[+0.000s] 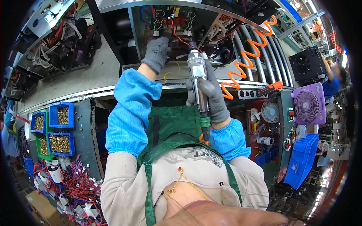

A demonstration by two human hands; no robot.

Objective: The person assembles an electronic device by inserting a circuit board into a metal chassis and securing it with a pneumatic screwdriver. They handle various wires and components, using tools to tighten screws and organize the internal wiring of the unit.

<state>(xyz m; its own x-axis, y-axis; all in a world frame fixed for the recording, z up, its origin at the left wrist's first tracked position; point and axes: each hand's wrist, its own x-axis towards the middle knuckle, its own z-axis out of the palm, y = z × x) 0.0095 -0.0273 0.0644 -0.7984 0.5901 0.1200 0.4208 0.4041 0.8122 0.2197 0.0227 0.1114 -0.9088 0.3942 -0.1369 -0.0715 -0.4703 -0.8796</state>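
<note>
On the left side, the blue bins (pixel 62 126) full of brass screws (pixel 62 116) stand on a dark bench (pixel 83 130), and below them lies a tangle of red and purple wires (pixel 75 184). Next comes the left hand (pixel 157 52), in a grey glove, which reaches forward into the open metal cabinet (pixel 177 4); its fingertips are near white connectors, but I cannot tell if they pinch something. A thin red wire (pixel 177 34) passes inside the cabinet, just to the right of this hand. Further right is the power driver (pixel 198 69), in front of the cabinet opening. Its long axis runs almost straight away from the person, leaning a little to the left at the far end. The bit end points forward into the cabinet, and the rear end with the green collar (pixel 204 122) points back to the person's body; whether the tip touches a part is not clear. The right hand (pixel 211 90), also gloved, is wrapped firmly around its body. To the right of it hang the loops of an orange coiled hose (pixel 244 56), near metal rollers (pixel 267 56), and beyond stands a purple fan (pixel 319 101).
</note>
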